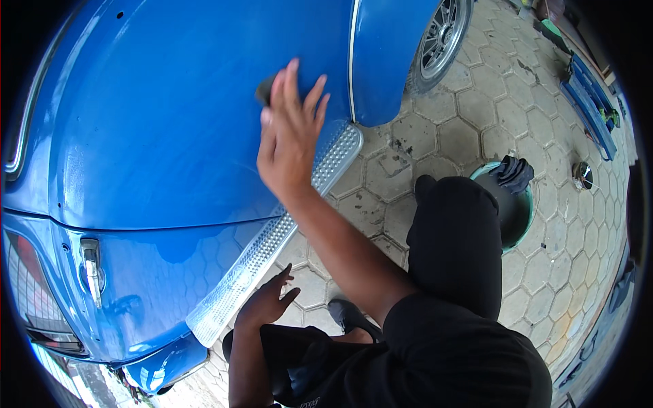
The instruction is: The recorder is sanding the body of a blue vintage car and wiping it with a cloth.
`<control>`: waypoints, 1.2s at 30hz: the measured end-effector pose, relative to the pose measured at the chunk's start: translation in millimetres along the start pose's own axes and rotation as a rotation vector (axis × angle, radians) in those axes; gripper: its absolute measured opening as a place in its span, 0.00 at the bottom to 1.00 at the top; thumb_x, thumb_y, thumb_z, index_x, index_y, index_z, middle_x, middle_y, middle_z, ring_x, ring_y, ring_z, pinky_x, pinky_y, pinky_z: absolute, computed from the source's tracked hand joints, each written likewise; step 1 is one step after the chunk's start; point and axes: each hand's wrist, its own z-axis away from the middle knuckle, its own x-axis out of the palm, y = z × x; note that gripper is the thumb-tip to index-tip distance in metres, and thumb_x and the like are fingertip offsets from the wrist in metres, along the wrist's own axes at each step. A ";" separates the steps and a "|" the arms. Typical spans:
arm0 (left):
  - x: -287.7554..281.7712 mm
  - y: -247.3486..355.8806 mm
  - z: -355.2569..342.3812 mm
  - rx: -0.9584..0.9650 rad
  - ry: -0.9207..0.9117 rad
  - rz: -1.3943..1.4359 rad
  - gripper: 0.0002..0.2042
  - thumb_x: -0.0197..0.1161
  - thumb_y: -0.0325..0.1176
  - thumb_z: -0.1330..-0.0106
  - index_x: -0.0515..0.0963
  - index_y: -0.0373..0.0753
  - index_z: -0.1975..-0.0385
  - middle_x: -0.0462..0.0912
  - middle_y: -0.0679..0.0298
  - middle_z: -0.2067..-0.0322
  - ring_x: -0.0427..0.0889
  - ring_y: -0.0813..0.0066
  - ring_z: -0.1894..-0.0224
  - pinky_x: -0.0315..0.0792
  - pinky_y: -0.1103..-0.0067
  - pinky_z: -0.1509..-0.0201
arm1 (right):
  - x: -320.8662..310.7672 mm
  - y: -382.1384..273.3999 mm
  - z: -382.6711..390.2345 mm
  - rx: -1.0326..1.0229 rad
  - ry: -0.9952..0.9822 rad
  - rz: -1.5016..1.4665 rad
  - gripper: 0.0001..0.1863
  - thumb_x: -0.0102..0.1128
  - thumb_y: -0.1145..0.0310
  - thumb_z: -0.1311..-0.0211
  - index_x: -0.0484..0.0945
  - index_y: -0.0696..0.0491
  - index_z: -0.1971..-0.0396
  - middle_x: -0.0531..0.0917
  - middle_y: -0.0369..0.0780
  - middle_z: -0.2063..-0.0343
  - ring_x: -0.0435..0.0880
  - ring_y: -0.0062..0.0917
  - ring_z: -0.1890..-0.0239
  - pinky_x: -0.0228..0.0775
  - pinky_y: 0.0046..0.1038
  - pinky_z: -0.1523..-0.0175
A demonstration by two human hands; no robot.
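Note:
My right hand [291, 139] is raised over the blue car panel [170, 122], back of the hand toward me. Between its thumb side and the paint a small dark grey pad [263, 93] shows in part; the fingers cover the rest, and both are slightly blurred. The other fingers stick out, away from the pad. Lower down, my left hand [268, 301] hangs beside the silver dimpled running board [272, 234], fingers apart and holding nothing. Under a panel seam, the surface around a chrome door handle [90, 272] looks wet and shiny.
At my right knee stands a green-rimmed bucket [529, 221] of murky water, a dark cloth [513, 174] draped over its rim. A wheel [441, 41] is at the top. Hexagonal pavers [459, 141] cover the ground. A blue metal piece [590, 105] and a small round tin [583, 175] lie at far right.

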 end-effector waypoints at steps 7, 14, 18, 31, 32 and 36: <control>-1.4 -6.8 -1.5 0.086 0.293 0.091 0.35 0.77 0.43 0.13 0.76 0.35 0.13 0.94 0.49 0.30 0.92 0.50 0.25 0.82 0.56 0.19 | 6.1 -13.1 19.2 -0.006 0.050 -0.135 0.33 0.48 0.63 -0.01 0.68 0.64 0.07 0.60 0.51 0.02 0.46 0.77 0.04 0.40 0.78 0.06; -15.6 10.8 3.9 0.151 0.389 0.272 0.30 0.76 0.30 0.14 0.78 0.36 0.15 0.92 0.47 0.28 0.91 0.47 0.25 0.81 0.55 0.19 | 8.8 1.2 -1.3 0.033 0.066 -0.045 0.32 0.48 0.63 -0.01 0.68 0.63 0.08 0.59 0.51 0.02 0.45 0.78 0.04 0.39 0.78 0.06; -36.5 26.5 20.4 0.233 0.826 0.111 0.20 0.66 0.17 0.17 0.87 0.32 0.29 0.92 0.43 0.30 0.89 0.39 0.26 0.78 0.56 0.18 | 7.8 -19.7 8.0 0.046 0.052 -0.163 0.33 0.48 0.62 -0.01 0.68 0.64 0.08 0.60 0.53 0.03 0.46 0.78 0.04 0.38 0.78 0.06; -304.7 40.2 204.3 0.349 1.823 -1.029 0.25 0.56 0.46 0.00 0.77 0.28 0.22 0.87 0.43 0.27 0.88 0.46 0.24 0.83 0.48 0.18 | 6.4 -22.4 38.1 0.047 -0.003 -0.154 0.33 0.49 0.65 0.00 0.65 0.61 0.06 0.60 0.50 0.02 0.45 0.75 0.03 0.37 0.77 0.05; -310.8 43.8 194.4 0.354 1.788 -1.116 0.26 0.55 0.47 0.00 0.76 0.29 0.21 0.83 0.42 0.22 0.83 0.45 0.20 0.75 0.45 0.13 | 6.1 -24.7 44.6 -0.005 0.021 -0.164 0.33 0.49 0.65 0.00 0.65 0.61 0.05 0.60 0.50 0.02 0.45 0.75 0.03 0.37 0.77 0.05; -309.6 50.6 164.5 0.432 1.697 -1.201 0.30 0.48 0.51 0.00 0.73 0.28 0.18 0.79 0.40 0.18 0.77 0.42 0.14 0.67 0.40 0.08 | 13.6 -7.0 34.8 0.049 -0.051 -0.073 0.33 0.50 0.67 0.01 0.66 0.58 0.05 0.59 0.49 0.02 0.44 0.73 0.03 0.37 0.76 0.05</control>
